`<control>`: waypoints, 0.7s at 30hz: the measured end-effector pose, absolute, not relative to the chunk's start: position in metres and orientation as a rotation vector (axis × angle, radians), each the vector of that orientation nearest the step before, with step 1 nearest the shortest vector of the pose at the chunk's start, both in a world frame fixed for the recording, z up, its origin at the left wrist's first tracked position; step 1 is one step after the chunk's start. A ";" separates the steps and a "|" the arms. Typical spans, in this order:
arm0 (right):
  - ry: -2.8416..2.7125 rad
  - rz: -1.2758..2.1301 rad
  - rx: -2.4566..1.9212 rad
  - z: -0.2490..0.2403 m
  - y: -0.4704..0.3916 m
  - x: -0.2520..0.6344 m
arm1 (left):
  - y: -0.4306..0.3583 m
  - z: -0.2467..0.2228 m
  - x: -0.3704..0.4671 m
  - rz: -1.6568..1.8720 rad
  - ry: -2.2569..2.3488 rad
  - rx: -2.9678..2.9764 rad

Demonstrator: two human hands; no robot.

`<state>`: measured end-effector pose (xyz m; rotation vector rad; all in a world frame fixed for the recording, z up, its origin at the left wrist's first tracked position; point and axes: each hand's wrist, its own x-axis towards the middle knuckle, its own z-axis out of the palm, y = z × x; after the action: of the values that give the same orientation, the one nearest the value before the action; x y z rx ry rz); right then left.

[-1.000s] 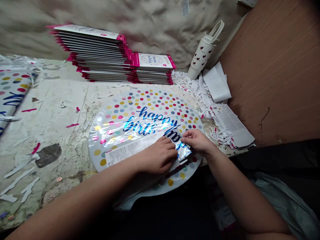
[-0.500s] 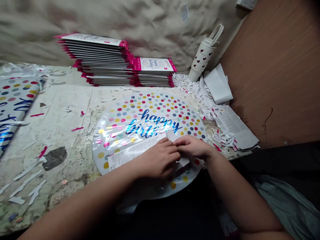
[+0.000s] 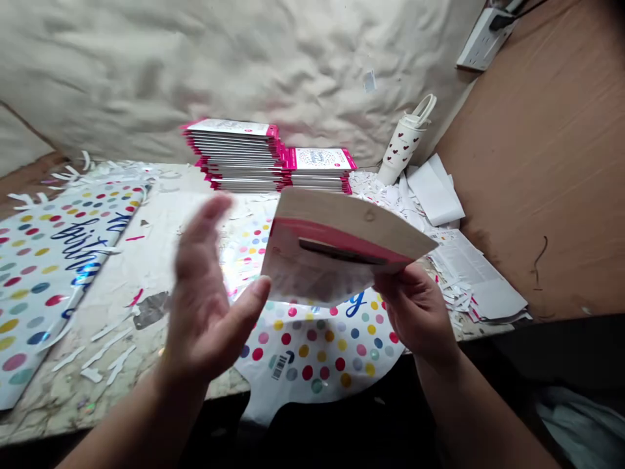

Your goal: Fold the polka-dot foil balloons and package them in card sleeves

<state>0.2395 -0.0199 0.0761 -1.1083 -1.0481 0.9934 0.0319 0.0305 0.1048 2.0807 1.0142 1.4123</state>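
Worn table (image 3: 163, 238) below. Your right hand (image 3: 422, 309) pinches packet (image 3: 332, 270) by right end; long axis runs crosswise. Left hand (image 3: 208, 319) empty, spread, thumb beside packet's left edge; contact unclear.

My left hand (image 3: 208, 299) stands upright at eight o'clock, thumb (image 3: 244, 314) spread wide. My right hand (image 3: 420, 312) pinches at four o'clock.

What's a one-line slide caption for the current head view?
Right hand holding a card above a dotted balloon, left hand open beside the card, stacked packs behind.
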 end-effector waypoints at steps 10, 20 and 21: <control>-1.136 1.147 -0.999 0.076 -0.003 0.231 | 0.021 0.080 0.038 1.154 0.896 1.598; -1.422 0.707 -1.556 0.067 0.044 0.255 | 0.026 0.046 0.043 0.654 0.987 0.958; -1.529 0.597 -1.556 0.063 0.041 0.252 | 0.023 0.039 0.045 0.661 1.016 0.923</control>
<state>0.2516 0.0407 0.0630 -1.5560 -1.5292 0.5972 0.0453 0.0230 0.0388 0.9233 1.0156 0.6608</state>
